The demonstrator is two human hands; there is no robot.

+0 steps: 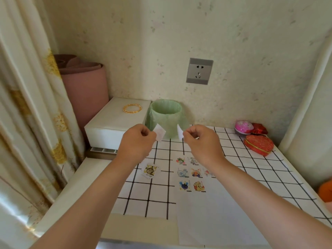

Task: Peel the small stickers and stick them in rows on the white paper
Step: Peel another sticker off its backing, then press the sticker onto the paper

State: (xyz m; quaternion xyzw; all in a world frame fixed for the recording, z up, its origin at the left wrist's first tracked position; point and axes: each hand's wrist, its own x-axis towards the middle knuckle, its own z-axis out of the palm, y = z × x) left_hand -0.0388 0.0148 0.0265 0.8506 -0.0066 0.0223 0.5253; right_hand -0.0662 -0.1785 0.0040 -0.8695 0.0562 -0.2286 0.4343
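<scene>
Two bare forearms reach in from the lower edge over the desk (152, 194), whose cover is smooth and white, ruled with thin black lines into squares. On its right half lies the white paper (215, 221), a plain matt sheet, flat, its near part bare. On its far part sit seven stuck stickers (195, 172), small glossy cartoon figures in three rows: two, then three, then two. To the left of the sheet, on the grid cover, lies a small stack of unpeeled stickers (150, 171), square cards slightly fanned.

Both hands are raised above the desk's far edge, backs to the camera, fingers curled. The left hand (138, 139) pinches a square white slip (159, 134) between thumb and fingertips; the slip tilts on one corner and bears faint print. The right hand (199, 139) pinches a narrow white slip (180, 133), seen nearly edge-on. The two slips are near each other but apart. Which is sticker and which backing cannot be told.

Behind them stands a round bin (166, 119) lined with a crinkled pale green plastic bag. To its left is a glossy white box (107, 133) with thin gold bangles (132, 108) on its lid, then a rolled pink mat (84, 87) and a patterned curtain (27, 105). At the far right corner lie a red heart-shaped box (258, 145) with a gold rim and a pink ball-shaped case (243, 127). A grey wall socket (199, 71) sits in the speckled wall.
</scene>
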